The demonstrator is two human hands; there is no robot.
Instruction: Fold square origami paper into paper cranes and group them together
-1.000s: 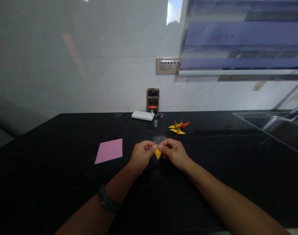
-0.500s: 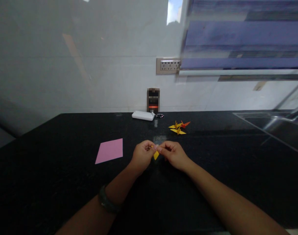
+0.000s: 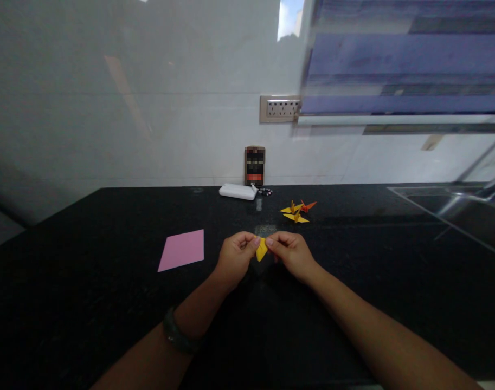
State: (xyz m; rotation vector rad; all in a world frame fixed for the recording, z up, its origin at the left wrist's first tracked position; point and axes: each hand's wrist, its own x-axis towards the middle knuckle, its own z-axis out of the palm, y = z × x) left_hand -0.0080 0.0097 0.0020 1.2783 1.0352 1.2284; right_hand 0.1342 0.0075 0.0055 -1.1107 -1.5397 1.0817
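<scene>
Between my hands is a small piece of folded yellow paper [image 3: 261,249], its lower end narrowing to a point. My left hand [image 3: 237,254] pinches its left side between thumb and fingers, with a dark bangle on that wrist. On the other side, my right hand [image 3: 291,253] pinches the paper's right edge, and its curled fingers are partly hidden behind the thumb. Beyond the right hand lie folded paper cranes, two yellow [image 3: 296,217] and one orange [image 3: 308,207]. A pink paper sheet [image 3: 182,250] rests flat to the left of my left hand.
On the black countertop [image 3: 109,292], a white oblong case [image 3: 238,192] with a beaded strap lies by the wall. Behind it a phone [image 3: 254,165] leans upright. A sink [image 3: 467,208] is at the right, and a power socket [image 3: 283,109] is on the wall.
My thumbs have moved slightly apart, and more of the yellow paper shows between them. The cranes and the pink sheet have stayed in place.
</scene>
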